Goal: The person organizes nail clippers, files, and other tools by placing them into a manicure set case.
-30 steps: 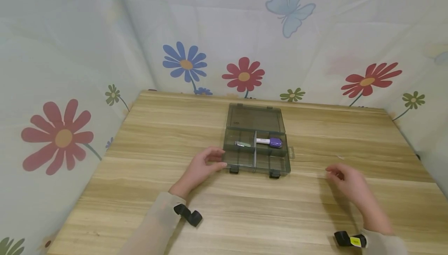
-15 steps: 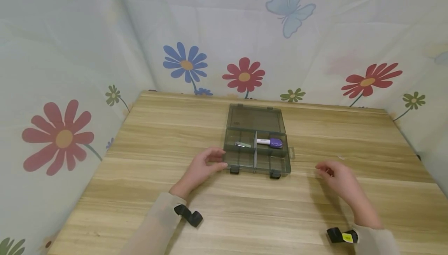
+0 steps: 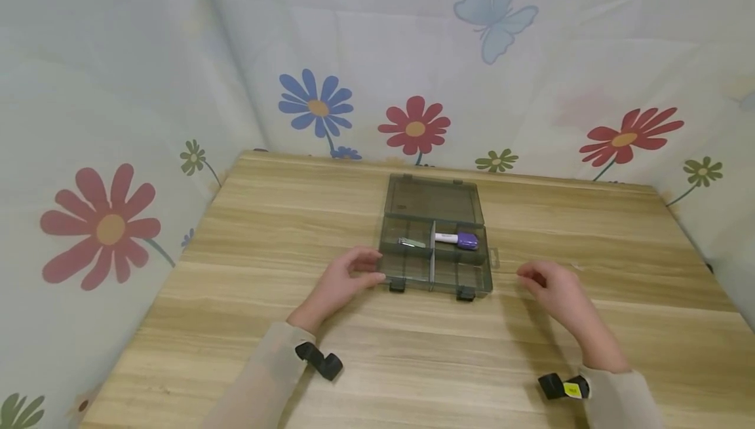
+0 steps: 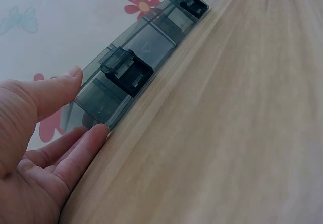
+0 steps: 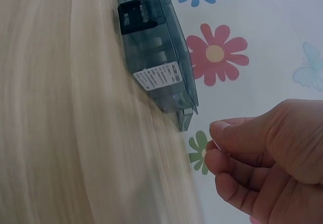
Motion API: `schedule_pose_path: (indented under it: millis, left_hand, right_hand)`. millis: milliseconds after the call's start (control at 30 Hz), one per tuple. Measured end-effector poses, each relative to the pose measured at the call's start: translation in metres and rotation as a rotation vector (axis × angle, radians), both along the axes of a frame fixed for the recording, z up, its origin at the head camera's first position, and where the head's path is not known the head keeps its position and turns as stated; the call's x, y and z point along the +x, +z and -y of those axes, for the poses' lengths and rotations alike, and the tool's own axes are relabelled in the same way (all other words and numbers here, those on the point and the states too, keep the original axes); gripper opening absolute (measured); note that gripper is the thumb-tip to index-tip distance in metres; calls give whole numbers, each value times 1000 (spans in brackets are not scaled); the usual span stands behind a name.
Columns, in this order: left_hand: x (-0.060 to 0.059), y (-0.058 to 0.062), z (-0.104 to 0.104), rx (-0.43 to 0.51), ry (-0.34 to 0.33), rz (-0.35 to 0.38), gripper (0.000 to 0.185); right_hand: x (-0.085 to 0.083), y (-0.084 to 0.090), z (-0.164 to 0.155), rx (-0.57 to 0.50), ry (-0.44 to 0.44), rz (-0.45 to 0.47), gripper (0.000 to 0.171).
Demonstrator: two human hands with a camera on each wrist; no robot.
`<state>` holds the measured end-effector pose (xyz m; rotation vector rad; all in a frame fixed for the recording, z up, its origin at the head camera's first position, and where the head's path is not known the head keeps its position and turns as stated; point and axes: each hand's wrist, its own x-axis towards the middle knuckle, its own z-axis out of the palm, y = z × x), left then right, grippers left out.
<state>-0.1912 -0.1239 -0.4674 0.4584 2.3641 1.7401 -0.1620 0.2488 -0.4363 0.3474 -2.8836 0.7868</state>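
Observation:
A translucent dark grey compartment box [image 3: 407, 268] sits on the table with its lid [image 3: 433, 198] laid back. In its back left compartment is a small silvery nail clipper [image 3: 411, 243]. The back right one holds a purple nail polish bottle [image 3: 468, 241] with a white cap. My left hand [image 3: 345, 278] rests at the box's left front corner, thumb at the upper edge and fingertips low on the side. To the right of the box, my right hand [image 3: 560, 291] is raised, thumb and forefinger pinching a tiny thin pale thing [image 5: 218, 146], mostly hidden by the fingertips.
Two black latches [image 3: 397, 285] stick out from the box's front, and a hanging tab [image 3: 495, 258] from its right side. A tiny pale scrap [image 3: 575, 266] lies on the wooden table [image 3: 265, 219] beyond my right hand. A flowered cloth [image 3: 354, 42] encloses the table's back and sides.
My right hand has moved left, closer to the box, its fingers still pinched together. The left hand stays at the box corner, and the box has not moved.

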Motion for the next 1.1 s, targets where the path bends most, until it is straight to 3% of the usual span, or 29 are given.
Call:
schedule_pose_path:
  millis: [233, 467, 533, 933, 1100]
  left_hand:
    - [-1, 0, -1, -11, 10, -3, 41]
    - [-15, -31, 1, -7, 31, 3, 42]
    - [-16, -35, 2, 0, 30, -1, 43]
    - [-16, -38, 4, -3, 34, -26, 44]
    - [-14, -33, 2, 3, 37, -9, 41]
  right_hand:
    - [-7, 3, 10, 5, 30, -27, 8]
    - [-12, 7, 23, -14, 59, -40, 7]
    - [-14, 8, 26, -22, 63, -33, 7]
    - [-22, 9, 46, -64, 95, -25, 7]
    - [-25, 7, 54, -81, 107, -15, 8]
